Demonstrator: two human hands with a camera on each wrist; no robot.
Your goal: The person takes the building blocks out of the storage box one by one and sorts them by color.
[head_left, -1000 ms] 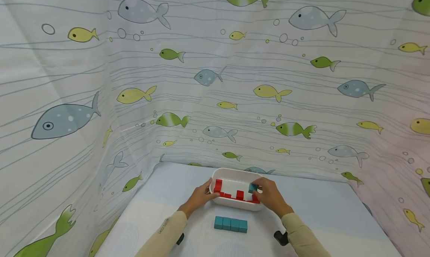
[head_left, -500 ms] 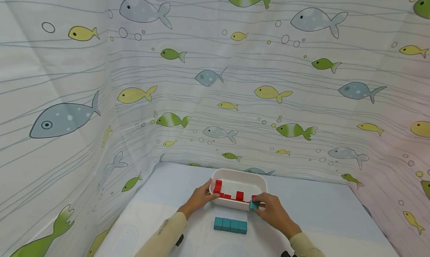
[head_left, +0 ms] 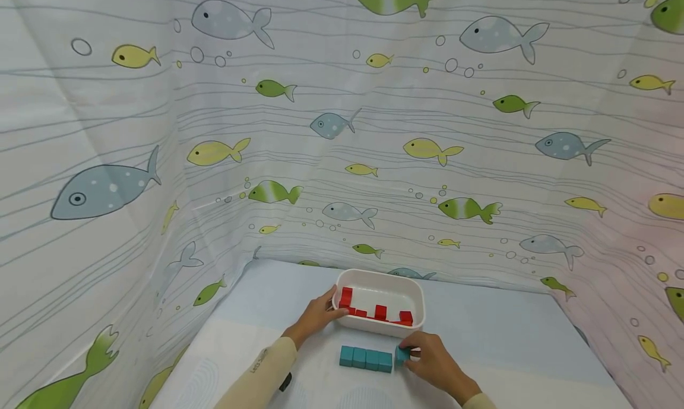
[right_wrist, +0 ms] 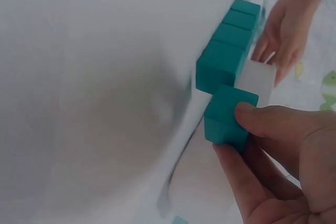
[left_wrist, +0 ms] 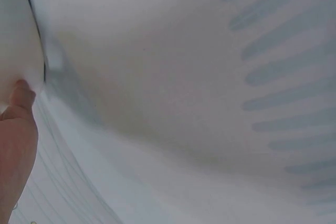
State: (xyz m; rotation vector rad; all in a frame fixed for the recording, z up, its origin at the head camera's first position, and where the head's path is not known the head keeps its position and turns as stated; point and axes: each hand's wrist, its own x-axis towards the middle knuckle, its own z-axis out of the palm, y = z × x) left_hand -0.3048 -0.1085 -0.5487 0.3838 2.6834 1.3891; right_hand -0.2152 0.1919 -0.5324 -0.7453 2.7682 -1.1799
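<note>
My right hand (head_left: 435,361) pinches a teal cube (head_left: 401,355) between thumb and fingers, at the right end of a row of several teal cubes (head_left: 366,359). In the right wrist view the held cube (right_wrist: 223,116) overlaps the nearest cube of that row (right_wrist: 220,66). My left hand (head_left: 316,318) holds the left end of a white plastic box (head_left: 369,326), its thumb over the front wall. Red blocks (head_left: 380,312) lie inside the box, mostly along the near side. Only part of the left hand (left_wrist: 18,135) on the box wall shows in the left wrist view.
The row of cubes stands on a pale patterned tabletop (head_left: 481,320), just in front of the box. A fish-print curtain (head_left: 395,183) rises behind the table and along both sides. A small black object (head_left: 285,382) shows beside the left sleeve (head_left: 262,370).
My right hand has brought the teal cube out of the box, over its front rim, and down to the right end of the row. The left hand stays on the box.
</note>
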